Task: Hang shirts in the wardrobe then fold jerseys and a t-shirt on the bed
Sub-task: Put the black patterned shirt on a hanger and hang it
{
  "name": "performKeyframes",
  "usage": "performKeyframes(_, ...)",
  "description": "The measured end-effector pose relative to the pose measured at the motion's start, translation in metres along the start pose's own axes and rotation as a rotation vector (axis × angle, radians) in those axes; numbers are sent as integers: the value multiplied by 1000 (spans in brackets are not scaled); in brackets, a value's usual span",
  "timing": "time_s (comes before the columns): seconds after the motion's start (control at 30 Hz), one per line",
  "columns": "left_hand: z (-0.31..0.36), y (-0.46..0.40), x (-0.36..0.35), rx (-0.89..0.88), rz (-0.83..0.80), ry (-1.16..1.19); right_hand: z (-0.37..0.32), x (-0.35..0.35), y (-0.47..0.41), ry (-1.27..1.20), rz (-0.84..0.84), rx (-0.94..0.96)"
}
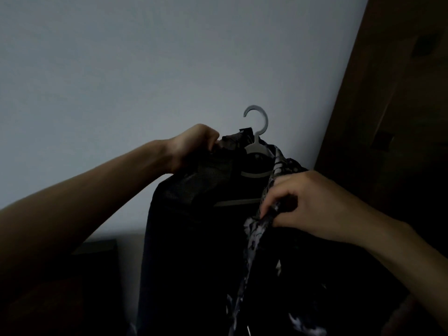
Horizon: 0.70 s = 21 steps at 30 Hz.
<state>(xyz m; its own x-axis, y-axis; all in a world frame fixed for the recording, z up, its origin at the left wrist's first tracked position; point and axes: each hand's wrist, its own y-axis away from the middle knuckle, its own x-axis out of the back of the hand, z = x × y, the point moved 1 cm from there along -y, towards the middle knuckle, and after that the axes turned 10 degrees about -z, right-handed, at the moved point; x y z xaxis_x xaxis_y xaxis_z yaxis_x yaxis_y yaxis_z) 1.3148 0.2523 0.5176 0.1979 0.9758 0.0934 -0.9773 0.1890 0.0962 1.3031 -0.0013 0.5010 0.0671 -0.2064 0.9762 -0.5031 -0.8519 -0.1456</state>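
1. Two bare hands raised in the head view, both closed on a dark, sheer shirt with a black-and-white patterned front edge (194, 238), itself draped over a pale grey plastic hanger with a curved hook (257, 139).
2. Left hand (194, 146): fisted tight on the shirt's left shoulder and the hanger end beneath, probably to carry the weight and keep the hook upright.
3. Right hand (303, 202): fingers curled and pinching the patterned front edge near the collar, seemingly to pull the fabric square on the hanger's right arm.
4. Shirt held in mid-air against a plain pale wall (145, 69), not yet on any rail; hook free and touching nothing.
5. Brown wooden wardrobe panel (388, 117) just to the right, its edge close beside the right hand.
6. Open room above and to the left; tighter on the right; lower frame too dark to judge.
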Motion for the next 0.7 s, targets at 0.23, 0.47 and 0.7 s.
performKeyframes(0.23,-7,-4,-7,0,-4,-214,-7,9,-17,-107,159,172)
performKeyframes(0.47,5,3,-13,-74,-43,-341,-35,-13,-49,-176,59,224)
performKeyframes(0.7,8,11,-18,-42,-122,-74,-47,-26,-45,439,32,209)
